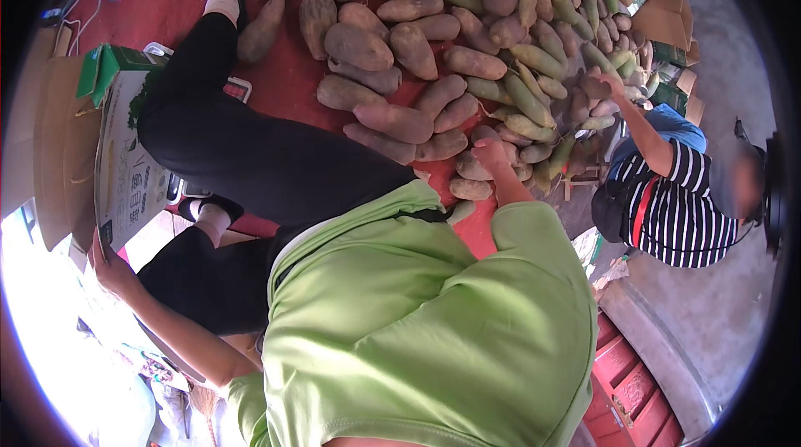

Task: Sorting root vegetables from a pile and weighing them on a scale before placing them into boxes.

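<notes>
**Right hand at the edge of a vegetable heap, left hand at a carton**

Nearest is the person's light-green shirt (417,313), with black trousers (284,155) beyond it. To the left, the left hand (113,272) is at the lower edge of a printed white carton (125,163) with a green flap (117,63); whether its fingers are closed on that edge, I cannot tell. Ahead, the right hand (496,159) reaches to the near edge of the heap, its fingers bent over a brownish vegetable (470,168) that lies among others; I cannot tell if it is gripped.

Farther out, large elongated vegetables (359,47) spread over a red floor covering (275,84), brownish-purple ones toward the left, more green ones toward the right. At the right, a co-worker (684,205) in a striped top stretches a hand (607,84) over the heap. Past its far right side stand brown cardboard boxes (663,13), beside grey floor (726,55).
</notes>
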Action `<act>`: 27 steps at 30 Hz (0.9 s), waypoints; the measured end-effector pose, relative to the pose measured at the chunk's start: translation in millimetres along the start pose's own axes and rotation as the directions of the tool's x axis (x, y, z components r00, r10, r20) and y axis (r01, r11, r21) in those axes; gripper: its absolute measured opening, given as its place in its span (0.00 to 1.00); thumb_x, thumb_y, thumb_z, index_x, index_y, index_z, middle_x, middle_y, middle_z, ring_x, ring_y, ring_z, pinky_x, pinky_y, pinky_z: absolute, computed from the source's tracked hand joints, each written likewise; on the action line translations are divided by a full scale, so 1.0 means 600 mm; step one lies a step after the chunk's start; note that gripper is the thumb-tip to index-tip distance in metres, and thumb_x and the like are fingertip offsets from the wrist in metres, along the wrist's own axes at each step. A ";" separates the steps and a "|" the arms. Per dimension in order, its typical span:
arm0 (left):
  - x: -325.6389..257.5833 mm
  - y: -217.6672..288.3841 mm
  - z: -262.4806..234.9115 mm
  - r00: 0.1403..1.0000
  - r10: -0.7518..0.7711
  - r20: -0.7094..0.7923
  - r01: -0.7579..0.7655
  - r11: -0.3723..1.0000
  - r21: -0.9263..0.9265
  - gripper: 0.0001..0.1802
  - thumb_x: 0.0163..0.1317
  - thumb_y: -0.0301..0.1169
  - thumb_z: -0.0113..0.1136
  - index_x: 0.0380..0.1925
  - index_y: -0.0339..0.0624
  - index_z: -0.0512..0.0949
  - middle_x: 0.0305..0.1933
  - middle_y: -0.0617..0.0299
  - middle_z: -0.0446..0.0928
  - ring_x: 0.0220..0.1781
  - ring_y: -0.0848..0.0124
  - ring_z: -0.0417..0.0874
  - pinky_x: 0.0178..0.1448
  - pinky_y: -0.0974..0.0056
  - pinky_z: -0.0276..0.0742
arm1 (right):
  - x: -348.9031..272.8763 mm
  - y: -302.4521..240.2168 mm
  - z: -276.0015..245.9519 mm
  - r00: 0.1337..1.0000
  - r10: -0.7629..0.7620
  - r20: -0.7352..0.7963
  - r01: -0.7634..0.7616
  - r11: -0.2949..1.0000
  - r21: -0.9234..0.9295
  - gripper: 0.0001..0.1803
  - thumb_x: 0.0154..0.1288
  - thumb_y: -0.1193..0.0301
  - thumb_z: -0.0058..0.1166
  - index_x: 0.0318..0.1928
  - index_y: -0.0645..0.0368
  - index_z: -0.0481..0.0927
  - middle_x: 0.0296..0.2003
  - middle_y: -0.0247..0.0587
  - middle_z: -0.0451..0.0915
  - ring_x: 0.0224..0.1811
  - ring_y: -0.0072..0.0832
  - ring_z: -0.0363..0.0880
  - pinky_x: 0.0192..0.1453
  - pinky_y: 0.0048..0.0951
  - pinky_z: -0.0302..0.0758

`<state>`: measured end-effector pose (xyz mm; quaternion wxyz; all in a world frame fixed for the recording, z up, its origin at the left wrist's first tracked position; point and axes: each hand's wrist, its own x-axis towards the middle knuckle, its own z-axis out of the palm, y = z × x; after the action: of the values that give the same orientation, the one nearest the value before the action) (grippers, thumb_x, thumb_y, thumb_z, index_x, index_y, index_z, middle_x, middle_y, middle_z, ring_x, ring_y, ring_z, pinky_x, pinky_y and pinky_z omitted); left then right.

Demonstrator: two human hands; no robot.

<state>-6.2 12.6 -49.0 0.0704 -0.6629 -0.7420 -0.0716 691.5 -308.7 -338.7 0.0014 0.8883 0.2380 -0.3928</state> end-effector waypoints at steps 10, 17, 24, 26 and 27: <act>-0.001 -0.013 0.012 0.999 -0.019 -0.027 0.019 0.999 0.032 0.15 0.62 0.30 0.52 0.48 0.52 0.79 0.42 0.60 0.78 0.43 0.63 0.81 0.46 0.61 0.74 | -0.055 0.220 -0.014 0.924 0.331 0.190 -0.330 0.943 -0.040 0.11 0.51 0.68 0.59 0.37 0.54 0.77 0.26 0.36 0.76 0.29 0.28 0.76 0.25 0.34 0.73; 0.008 -0.021 0.017 0.998 0.044 -0.045 -0.044 0.999 0.010 0.14 0.63 0.30 0.52 0.48 0.51 0.79 0.42 0.58 0.78 0.43 0.62 0.81 0.46 0.61 0.75 | -0.082 0.183 -0.001 0.910 0.353 -0.215 -0.346 0.935 0.072 0.25 0.47 0.65 0.61 0.49 0.55 0.73 0.41 0.44 0.78 0.42 0.38 0.78 0.42 0.39 0.76; 0.005 -0.011 0.007 0.999 0.020 -0.044 -0.019 1.000 0.023 0.15 0.63 0.31 0.51 0.48 0.50 0.78 0.42 0.58 0.79 0.42 0.62 0.81 0.45 0.61 0.75 | -0.125 0.078 -0.092 0.861 0.458 -0.220 -0.470 0.883 -0.001 0.31 0.52 0.59 0.56 0.58 0.49 0.67 0.58 0.49 0.67 0.60 0.45 0.67 0.59 0.40 0.68; 0.005 -0.008 0.007 0.999 0.005 -0.046 -0.004 1.000 0.029 0.15 0.63 0.31 0.51 0.48 0.50 0.78 0.42 0.57 0.79 0.42 0.62 0.81 0.45 0.61 0.75 | -0.126 0.074 -0.103 0.875 0.434 -0.214 -0.463 0.880 -0.110 0.33 0.52 0.60 0.56 0.60 0.47 0.64 0.61 0.47 0.63 0.62 0.45 0.65 0.60 0.40 0.68; 0.005 -0.014 0.009 0.999 0.018 -0.050 -0.017 1.000 0.013 0.15 0.63 0.30 0.51 0.48 0.50 0.78 0.42 0.57 0.79 0.42 0.62 0.81 0.45 0.61 0.75 | -0.123 0.073 -0.109 0.888 0.410 -0.209 -0.451 0.866 -0.217 0.35 0.52 0.61 0.56 0.62 0.44 0.61 0.63 0.44 0.58 0.63 0.45 0.62 0.60 0.40 0.68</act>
<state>-14.8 15.6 -53.8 0.0939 -0.6669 -0.7345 -0.0828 713.1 -366.3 -250.4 0.1870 0.9388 0.0822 -0.2773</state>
